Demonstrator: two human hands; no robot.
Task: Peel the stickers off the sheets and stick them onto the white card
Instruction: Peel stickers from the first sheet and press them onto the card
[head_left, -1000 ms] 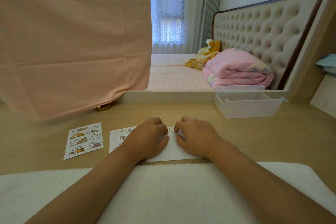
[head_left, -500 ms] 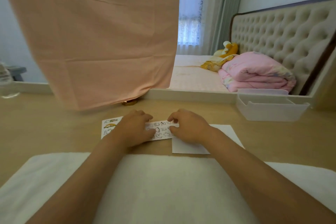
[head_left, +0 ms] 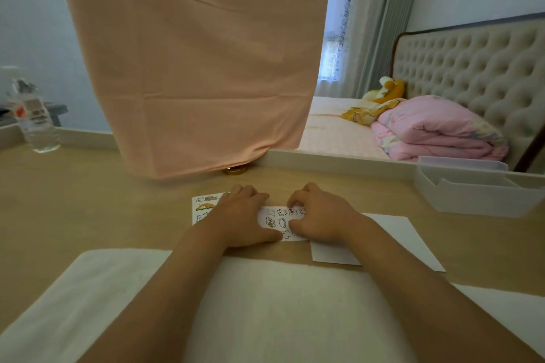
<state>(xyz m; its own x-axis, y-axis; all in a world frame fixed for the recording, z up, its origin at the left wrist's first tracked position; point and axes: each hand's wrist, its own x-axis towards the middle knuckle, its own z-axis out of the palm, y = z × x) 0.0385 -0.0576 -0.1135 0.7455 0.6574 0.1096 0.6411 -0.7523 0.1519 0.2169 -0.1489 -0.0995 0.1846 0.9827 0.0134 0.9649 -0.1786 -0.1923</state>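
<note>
I judge this to be the peeling step, with nothing yet visibly stuck down. At the left, the far sticker sheet lies flat on the desk, its right part hidden under my left hand. That hand holds down the near sticker sheet, which lies between both hands. My right hand works at that sheet's right part. The white card waits just to the right, its left portion under the right wrist, and what shows of it looks bare. The next move calls for a fingernail getting under one sticker's edge and lifting it slowly while the left hand keeps the backing from rising with it. Then comes a short carry rightward onto the card. As for pose, both forearms come in over the white towel at the desk's near edge and converge on the sheet. The left hand is knuckles-up, its fingers curled over the sheet's left end and its thumb pressed flat on the near edge. The right hand is also curled, with forefinger and thumb bent so their tips come down on the sheet a little apart. I cannot tell whether they have a sticker edge pinched.
</note>
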